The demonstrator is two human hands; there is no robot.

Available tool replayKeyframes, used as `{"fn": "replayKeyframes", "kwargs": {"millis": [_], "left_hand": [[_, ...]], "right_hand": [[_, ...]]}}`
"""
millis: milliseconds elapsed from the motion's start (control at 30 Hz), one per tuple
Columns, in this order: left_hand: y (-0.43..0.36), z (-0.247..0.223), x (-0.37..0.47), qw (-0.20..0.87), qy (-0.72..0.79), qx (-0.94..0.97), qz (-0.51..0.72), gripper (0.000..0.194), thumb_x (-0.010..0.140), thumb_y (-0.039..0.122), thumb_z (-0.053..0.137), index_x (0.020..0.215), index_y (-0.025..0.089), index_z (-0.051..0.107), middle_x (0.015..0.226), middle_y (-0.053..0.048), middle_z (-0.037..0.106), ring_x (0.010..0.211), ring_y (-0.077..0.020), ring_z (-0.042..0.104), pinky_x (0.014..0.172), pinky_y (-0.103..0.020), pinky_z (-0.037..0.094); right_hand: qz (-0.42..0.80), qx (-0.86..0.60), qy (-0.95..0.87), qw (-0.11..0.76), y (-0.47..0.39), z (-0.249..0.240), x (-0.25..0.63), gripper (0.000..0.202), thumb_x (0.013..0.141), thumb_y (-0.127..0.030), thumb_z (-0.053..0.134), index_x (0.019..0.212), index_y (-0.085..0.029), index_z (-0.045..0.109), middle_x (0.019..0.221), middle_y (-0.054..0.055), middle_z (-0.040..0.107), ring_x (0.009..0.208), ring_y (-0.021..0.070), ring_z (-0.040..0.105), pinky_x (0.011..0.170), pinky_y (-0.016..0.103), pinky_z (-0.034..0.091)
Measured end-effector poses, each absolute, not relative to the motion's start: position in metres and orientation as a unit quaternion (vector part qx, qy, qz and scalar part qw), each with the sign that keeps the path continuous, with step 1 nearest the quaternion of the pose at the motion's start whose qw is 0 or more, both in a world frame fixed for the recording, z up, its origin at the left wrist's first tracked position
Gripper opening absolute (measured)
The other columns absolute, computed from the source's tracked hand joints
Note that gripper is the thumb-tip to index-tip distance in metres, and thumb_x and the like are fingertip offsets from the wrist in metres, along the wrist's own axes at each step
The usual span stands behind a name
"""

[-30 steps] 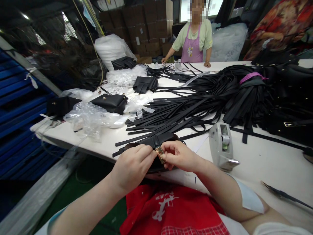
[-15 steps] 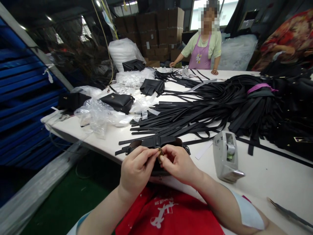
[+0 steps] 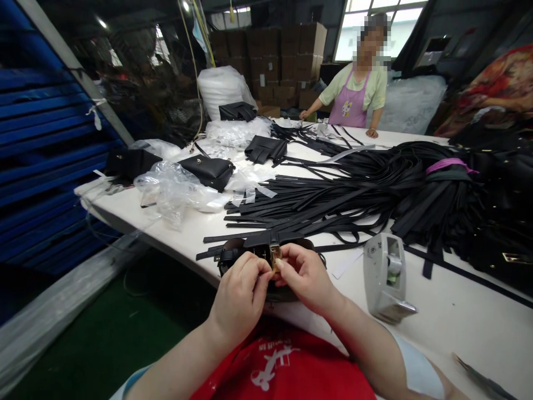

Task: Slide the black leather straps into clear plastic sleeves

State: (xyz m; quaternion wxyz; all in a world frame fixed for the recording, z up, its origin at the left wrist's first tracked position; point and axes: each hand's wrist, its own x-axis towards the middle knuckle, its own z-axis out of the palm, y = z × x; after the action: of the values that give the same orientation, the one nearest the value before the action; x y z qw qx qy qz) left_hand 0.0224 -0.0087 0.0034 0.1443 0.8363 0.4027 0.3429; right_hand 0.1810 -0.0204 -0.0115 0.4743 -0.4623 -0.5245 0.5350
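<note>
1. The left hand (image 3: pixel 239 297) and right hand (image 3: pixel 306 278) are meeting at the near edge of the table (image 3: pixel 458 311), fingertips almost touching.
2. Both are pinching a gold clasp (image 3: pixel 275 256) between thumb and forefinger, left from one side and right from the other; the other fingers are curling in.
3. The clasp is sitting on the front of a black bag (image 3: pixel 266 253), which is lying on the table edge just beyond the hands and partly hidden by them.
4. A grey tape dispenser (image 3: pixel 387 278) is standing near the right hand, apart from it.
5. A big heap of black straps (image 3: pixel 353 189) is spreading across the table behind the bag, with a pink tie (image 3: pixel 447 164) binding one bundle at the right.
6. A second bag (image 3: pixel 208 171) is lying to the far left, beside crumpled clear plastic (image 3: pixel 170 191).
7. A dark thin tool (image 3: pixel 483 378) is lying near the lower right; what it is cannot be told.
8. A person in a pink apron (image 3: pixel 353 103) is standing at the far end, both hands resting on the table.
9. A red apron (image 3: pixel 287 366) is showing below the forearms.
</note>
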Motion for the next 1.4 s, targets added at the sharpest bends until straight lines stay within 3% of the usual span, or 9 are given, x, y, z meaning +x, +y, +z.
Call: {"fn": "replayKeyframes", "kwargs": {"millis": [133, 300, 500, 767, 867, 1100, 1167, 1400], "left_hand": [[-0.006, 0.009, 0.018, 0.226, 0.445, 0.78, 0.377, 0.019, 0.092, 0.021, 0.051, 0.076, 0.018, 0.063, 0.075, -0.001, 0.061, 0.073, -0.0141, 0.057, 0.069, -0.026, 0.044], [0.007, 0.005, 0.019, 0.293, 0.519, 0.705, 0.385, 0.013, 0.084, 0.03, 0.063, 0.081, 0.02, 0.071, 0.079, -0.001, 0.069, 0.075, -0.0156, 0.063, 0.07, -0.026, 0.048], [0.011, -0.005, 0.025, 0.383, 0.516, 0.637, 0.425, 0.018, 0.082, 0.031, 0.06, 0.081, 0.021, 0.075, 0.082, -0.002, 0.074, 0.079, -0.0177, 0.067, 0.075, -0.028, 0.051], [0.013, -0.014, 0.03, 0.358, 0.568, 0.566, 0.478, 0.018, 0.076, 0.025, 0.057, 0.077, 0.018, 0.074, 0.081, -0.004, 0.075, 0.08, -0.02, 0.069, 0.076, -0.029, 0.052], [0.012, -0.016, 0.03, 0.339, 0.578, 0.562, 0.485, 0.018, 0.076, 0.025, 0.056, 0.077, 0.018, 0.073, 0.08, -0.004, 0.075, 0.077, -0.0197, 0.069, 0.073, -0.029, 0.052], [0.003, -0.01, 0.024, 0.33, 0.552, 0.6, 0.476, 0.021, 0.08, 0.027, 0.054, 0.079, 0.019, 0.074, 0.08, -0.003, 0.075, 0.076, -0.019, 0.068, 0.072, -0.028, 0.051], [0.002, -0.007, 0.021, 0.332, 0.533, 0.617, 0.474, 0.022, 0.081, 0.027, 0.054, 0.082, 0.019, 0.075, 0.083, -0.004, 0.076, 0.078, -0.0195, 0.068, 0.073, -0.029, 0.051], [0.013, 0.008, 0.009, 0.263, 0.503, 0.719, 0.401, 0.02, 0.08, 0.017, 0.056, 0.073, 0.02, 0.074, 0.072, -0.003, 0.071, 0.071, -0.0175, 0.064, 0.065, -0.026, 0.046]], "right_hand": [[0.492, -0.472, -0.567, 0.462, -0.019, -0.01, 0.182, 0.014, 0.087, -0.027, 0.055, 0.094, -0.016, 0.061, 0.075, 0.002, 0.065, 0.065, 0.0143, 0.065, 0.061, 0.025, 0.055], [0.33, -0.505, -0.662, 0.444, -0.018, -0.014, 0.18, 0.013, 0.087, -0.021, 0.054, 0.095, -0.019, 0.063, 0.078, 0.001, 0.068, 0.066, 0.0129, 0.063, 0.062, 0.022, 0.05], [0.136, -0.529, -0.724, 0.421, -0.017, -0.024, 0.171, 0.016, 0.089, -0.017, 0.048, 0.094, -0.018, 0.063, 0.079, 0.004, 0.068, 0.069, 0.0162, 0.063, 0.064, 0.024, 0.046], [0.007, -0.51, -0.753, 0.417, -0.006, -0.039, 0.156, 0.015, 0.09, -0.018, 0.044, 0.086, -0.017, 0.059, 0.069, 0.003, 0.062, 0.06, 0.0178, 0.059, 0.057, 0.028, 0.039], [0.042, -0.52, -0.74, 0.424, -0.006, -0.036, 0.155, 0.015, 0.089, -0.022, 0.046, 0.081, -0.018, 0.057, 0.068, 0.003, 0.061, 0.059, 0.0174, 0.057, 0.057, 0.029, 0.04], [0.383, -0.477, -0.633, 0.474, -0.008, -0.026, 0.159, 0.02, 0.088, -0.036, 0.056, 0.09, -0.017, 0.06, 0.075, 0.003, 0.067, 0.064, 0.0151, 0.063, 0.058, 0.024, 0.05], [0.391, -0.477, -0.628, 0.474, -0.008, -0.024, 0.16, 0.021, 0.087, -0.036, 0.057, 0.091, -0.016, 0.061, 0.076, 0.004, 0.067, 0.064, 0.0149, 0.063, 0.059, 0.024, 0.051], [0.249, -0.521, -0.699, 0.421, -0.01, -0.016, 0.159, 0.016, 0.088, -0.032, 0.054, 0.084, -0.018, 0.06, 0.07, 0.001, 0.064, 0.06, 0.0129, 0.056, 0.058, 0.023, 0.042]]}}
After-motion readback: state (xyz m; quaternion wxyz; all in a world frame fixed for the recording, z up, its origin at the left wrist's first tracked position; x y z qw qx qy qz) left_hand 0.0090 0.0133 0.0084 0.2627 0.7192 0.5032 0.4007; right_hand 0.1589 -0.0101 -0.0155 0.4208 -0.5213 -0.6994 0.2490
